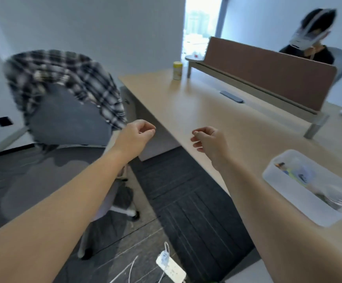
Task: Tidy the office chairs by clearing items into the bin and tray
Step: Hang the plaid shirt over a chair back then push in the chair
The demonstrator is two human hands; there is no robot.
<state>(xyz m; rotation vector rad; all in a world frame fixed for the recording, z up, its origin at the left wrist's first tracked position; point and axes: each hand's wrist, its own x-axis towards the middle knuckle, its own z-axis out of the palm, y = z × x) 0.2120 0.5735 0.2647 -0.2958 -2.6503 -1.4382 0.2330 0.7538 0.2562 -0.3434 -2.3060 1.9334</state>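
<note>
One blurred plaid shirt (64, 78) drapes the grey chair (68, 123).

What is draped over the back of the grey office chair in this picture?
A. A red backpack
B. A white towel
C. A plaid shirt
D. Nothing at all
C: a dark and white plaid shirt hangs over the backrest of the grey office chair, its lower edge close to the left hand.
</note>
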